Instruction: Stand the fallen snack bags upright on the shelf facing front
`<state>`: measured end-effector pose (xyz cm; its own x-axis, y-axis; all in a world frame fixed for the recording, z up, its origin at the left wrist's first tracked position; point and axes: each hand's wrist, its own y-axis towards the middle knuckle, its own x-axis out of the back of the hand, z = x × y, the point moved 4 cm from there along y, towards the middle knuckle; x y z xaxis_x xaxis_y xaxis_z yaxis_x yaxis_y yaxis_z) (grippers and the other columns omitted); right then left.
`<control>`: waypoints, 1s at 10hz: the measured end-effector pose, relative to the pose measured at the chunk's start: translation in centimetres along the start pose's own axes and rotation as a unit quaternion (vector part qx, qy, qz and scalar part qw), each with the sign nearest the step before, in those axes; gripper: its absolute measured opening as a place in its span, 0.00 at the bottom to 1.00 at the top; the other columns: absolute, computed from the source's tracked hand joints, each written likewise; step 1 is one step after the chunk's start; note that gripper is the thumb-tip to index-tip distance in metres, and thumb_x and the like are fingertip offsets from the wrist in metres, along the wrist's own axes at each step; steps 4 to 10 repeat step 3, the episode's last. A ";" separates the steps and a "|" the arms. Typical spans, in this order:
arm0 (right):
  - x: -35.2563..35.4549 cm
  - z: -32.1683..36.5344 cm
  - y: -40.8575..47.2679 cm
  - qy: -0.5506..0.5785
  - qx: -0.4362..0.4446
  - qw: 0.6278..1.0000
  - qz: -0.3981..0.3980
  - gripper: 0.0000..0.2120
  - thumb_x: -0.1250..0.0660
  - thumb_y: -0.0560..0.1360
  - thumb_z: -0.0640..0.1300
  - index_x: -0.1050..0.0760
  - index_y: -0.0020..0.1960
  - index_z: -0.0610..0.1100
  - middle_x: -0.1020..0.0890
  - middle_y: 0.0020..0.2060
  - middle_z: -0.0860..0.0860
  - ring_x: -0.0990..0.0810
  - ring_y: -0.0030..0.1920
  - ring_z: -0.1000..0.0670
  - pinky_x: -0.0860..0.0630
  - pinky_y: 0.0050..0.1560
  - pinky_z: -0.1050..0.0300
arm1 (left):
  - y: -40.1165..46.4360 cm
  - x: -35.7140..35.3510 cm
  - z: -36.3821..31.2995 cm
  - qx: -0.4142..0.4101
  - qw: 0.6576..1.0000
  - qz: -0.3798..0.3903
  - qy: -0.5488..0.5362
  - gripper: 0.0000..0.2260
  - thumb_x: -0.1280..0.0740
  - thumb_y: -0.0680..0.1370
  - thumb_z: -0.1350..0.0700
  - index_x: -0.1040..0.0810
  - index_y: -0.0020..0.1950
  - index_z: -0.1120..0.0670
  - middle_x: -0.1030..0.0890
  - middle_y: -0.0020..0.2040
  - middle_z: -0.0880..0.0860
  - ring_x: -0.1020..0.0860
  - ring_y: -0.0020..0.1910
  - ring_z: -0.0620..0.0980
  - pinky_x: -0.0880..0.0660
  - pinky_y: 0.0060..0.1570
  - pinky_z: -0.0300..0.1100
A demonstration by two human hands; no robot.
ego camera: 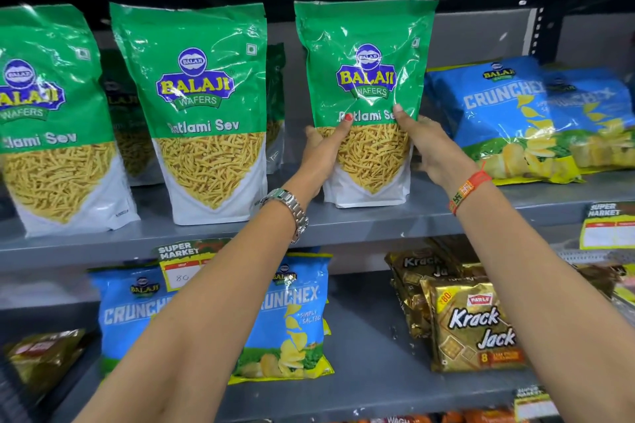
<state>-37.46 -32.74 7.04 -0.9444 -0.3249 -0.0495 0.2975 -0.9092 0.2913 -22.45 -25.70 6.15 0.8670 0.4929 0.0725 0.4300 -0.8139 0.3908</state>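
A green Ratlami Sev bag [366,55] stands upright on the grey upper shelf [360,220], label to the front. My left hand [323,151] grips its left side with the thumb on the label. My right hand [429,148] grips its right side, thumb on the front. Two more green Sev bags stand upright to the left, the middle bag [202,106] and the leftmost bag [48,120], with further green bags behind them. To the right, blue Crunchex bags [508,120] lean back on the same shelf.
The lower shelf [371,385] holds a blue Crunchex bag [295,316] standing behind my left forearm and gold Krack Jack packs [474,323]. Price tags [178,268] hang on the shelf edges. A dark shelf board sits close above the green bags.
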 end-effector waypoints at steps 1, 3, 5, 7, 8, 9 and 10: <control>-0.1 0.3 0.2 -0.004 0.024 0.999 -0.029 0.27 0.40 0.77 0.58 0.35 0.69 0.42 0.26 0.55 0.52 0.28 0.56 0.52 0.35 0.55 0.56 | -0.7 0.2 -0.7 -0.036 0.997 -0.023 0.056 0.42 0.37 0.76 0.42 0.57 0.77 0.59 0.44 0.78 0.57 0.43 0.76 0.56 0.44 0.75 0.52; 0.1 2.5 -1.7 -0.153 0.192 0.939 -0.240 0.35 0.38 0.74 0.59 0.40 0.74 0.40 0.32 0.72 0.43 0.36 0.72 0.43 0.42 0.72 0.52 | -4.8 2.1 -4.0 -0.269 0.933 -0.083 0.223 0.34 0.41 0.79 0.46 0.55 0.78 0.58 0.51 0.79 0.55 0.52 0.78 0.50 0.52 0.77 0.48; 0.1 2.5 -1.7 -0.153 0.192 0.939 -0.240 0.35 0.38 0.74 0.59 0.40 0.74 0.40 0.32 0.72 0.43 0.36 0.72 0.43 0.42 0.72 0.52 | -4.8 2.1 -4.0 -0.269 0.933 -0.083 0.223 0.34 0.41 0.79 0.46 0.55 0.78 0.58 0.51 0.79 0.55 0.52 0.78 0.50 0.52 0.77 0.48; 0.1 2.5 -1.7 -0.153 0.192 0.939 -0.240 0.35 0.38 0.74 0.59 0.40 0.74 0.40 0.32 0.72 0.43 0.36 0.72 0.43 0.42 0.72 0.52 | -4.8 2.1 -4.0 -0.269 0.933 -0.083 0.223 0.34 0.41 0.79 0.46 0.55 0.78 0.58 0.51 0.79 0.55 0.52 0.78 0.50 0.52 0.77 0.48; 0.1 2.5 -1.7 -0.153 0.192 0.939 -0.240 0.35 0.38 0.74 0.59 0.40 0.74 0.40 0.32 0.72 0.43 0.36 0.72 0.43 0.42 0.72 0.52 | -4.8 2.1 -4.0 -0.269 0.933 -0.083 0.223 0.34 0.41 0.79 0.46 0.55 0.78 0.58 0.51 0.79 0.55 0.52 0.78 0.50 0.52 0.77 0.48; 0.1 2.5 -1.7 -0.153 0.192 0.939 -0.240 0.35 0.38 0.74 0.59 0.40 0.74 0.40 0.32 0.72 0.43 0.36 0.72 0.43 0.42 0.72 0.52 | -4.8 2.1 -4.0 -0.269 0.933 -0.083 0.223 0.34 0.41 0.79 0.46 0.55 0.78 0.58 0.51 0.79 0.55 0.52 0.78 0.50 0.52 0.77 0.48; 0.1 2.5 -1.7 -0.153 0.192 0.939 -0.240 0.35 0.38 0.74 0.59 0.40 0.74 0.40 0.32 0.72 0.43 0.36 0.72 0.43 0.42 0.72 0.52 | -4.8 2.1 -4.0 -0.269 0.933 -0.083 0.223 0.34 0.41 0.79 0.46 0.55 0.78 0.58 0.51 0.79 0.55 0.52 0.78 0.50 0.52 0.77 0.48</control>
